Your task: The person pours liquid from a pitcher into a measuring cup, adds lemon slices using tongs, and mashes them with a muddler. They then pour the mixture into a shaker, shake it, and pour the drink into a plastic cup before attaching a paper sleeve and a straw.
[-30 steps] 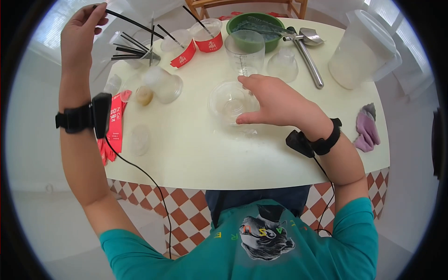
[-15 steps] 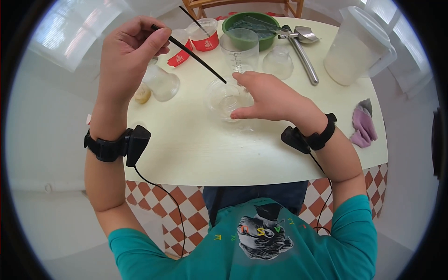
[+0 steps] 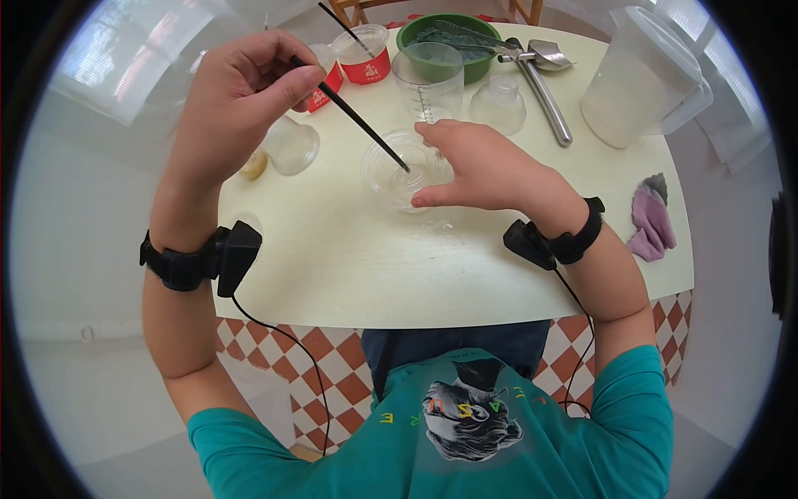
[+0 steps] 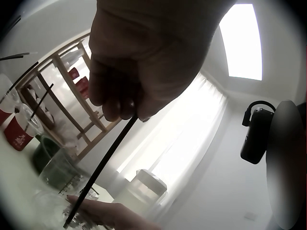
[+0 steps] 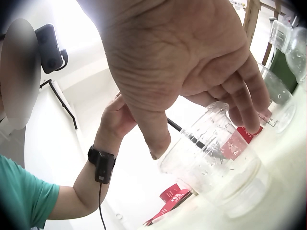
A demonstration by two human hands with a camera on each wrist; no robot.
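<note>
My left hand (image 3: 241,104) pinches a black straw (image 3: 357,116) near its upper end, between thumb and fingertips. The straw slants down to the right, its lower end inside a clear plastic cup (image 3: 381,176). Around the right side of that cup curves my right hand (image 3: 495,170), thumb at the near rim and fingers along the far side. Seen from the right wrist, the cup (image 5: 225,184) stands upright on the table, with droplets on its wall and the straw (image 5: 184,130) showing behind its rim.
Behind the cup are a clear measuring cup (image 3: 428,87), an upturned clear cup (image 3: 499,108) and a green bowl (image 3: 453,71). A metal scoop (image 3: 549,56), a white pitcher (image 3: 636,79) and a purple cloth (image 3: 652,224) lie rightward. Red-sleeved cups (image 3: 366,68) stand at the back left.
My left hand has carried the straw rightward from the back left, and its lower end has dropped into the clear cup. My right hand has stayed around the cup.
</note>
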